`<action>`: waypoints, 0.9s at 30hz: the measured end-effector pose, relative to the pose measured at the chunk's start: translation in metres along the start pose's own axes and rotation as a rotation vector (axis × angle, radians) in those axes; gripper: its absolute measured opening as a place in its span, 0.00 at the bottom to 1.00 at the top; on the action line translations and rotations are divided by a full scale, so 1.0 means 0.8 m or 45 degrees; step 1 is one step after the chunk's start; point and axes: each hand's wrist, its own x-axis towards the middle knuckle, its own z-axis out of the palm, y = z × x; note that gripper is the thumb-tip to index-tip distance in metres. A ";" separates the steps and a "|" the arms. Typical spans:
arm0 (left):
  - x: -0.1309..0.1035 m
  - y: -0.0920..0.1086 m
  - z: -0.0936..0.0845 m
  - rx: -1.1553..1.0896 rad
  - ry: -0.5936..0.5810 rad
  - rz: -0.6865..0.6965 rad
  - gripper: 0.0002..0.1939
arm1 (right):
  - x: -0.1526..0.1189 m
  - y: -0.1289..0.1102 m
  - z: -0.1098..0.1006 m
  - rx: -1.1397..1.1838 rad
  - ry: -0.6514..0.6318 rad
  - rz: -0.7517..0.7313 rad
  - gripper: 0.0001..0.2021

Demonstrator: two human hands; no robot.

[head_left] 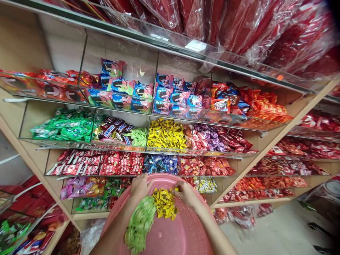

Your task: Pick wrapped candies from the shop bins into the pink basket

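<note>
A pink plastic basket (195,216) with a perforated wall is in front of me, below the shelves. My left hand (140,186) is closed over its far rim, left of the middle. Inside lie a pile of yellow-wrapped candies (165,204) and, to their left, a heap of light green wrapped candies (140,225). My right hand (185,193) is inside the basket at the right edge of the yellow pile. Its fingers are curled together, with a bit of yellow wrapper showing at the fingertips.
Clear-fronted shelves hold yellow candies (167,134), green packets (66,125), Snickers bars (117,127), blue cookie packs (170,94) and red packets (122,163). Plastic-wrapped red goods (239,28) hang over the top edge. More stocked shelves (287,166) continue at the right above the floor (260,233).
</note>
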 end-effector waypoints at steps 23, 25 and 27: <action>-0.001 0.000 0.003 0.018 0.010 0.033 0.22 | -0.018 0.021 0.026 -0.308 -0.439 0.129 0.10; -0.001 0.001 0.002 0.016 0.000 0.028 0.23 | -0.020 0.017 0.027 -0.298 -0.420 0.130 0.13; -0.001 0.002 0.000 0.016 -0.006 0.023 0.22 | -0.022 0.014 0.027 -0.289 -0.400 0.128 0.14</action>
